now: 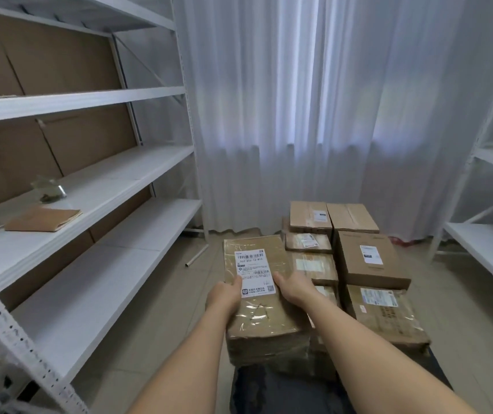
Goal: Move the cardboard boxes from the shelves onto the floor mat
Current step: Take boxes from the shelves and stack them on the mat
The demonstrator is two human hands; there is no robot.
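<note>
The left hand (226, 291) and right hand (294, 286) both grip a flat taped box (257, 294), thumbs on its top face either side of the white label (254, 270), fingers curled under the edges. The box sits tilted at the near left of the boxes (361, 258) stacked on the dark mat (284, 389) on the tiled floor. The shelves (90, 186) at left carry a folded brown envelope (43, 219) and a clear bag (48, 189). White curtains (314, 100) hang behind.
</note>
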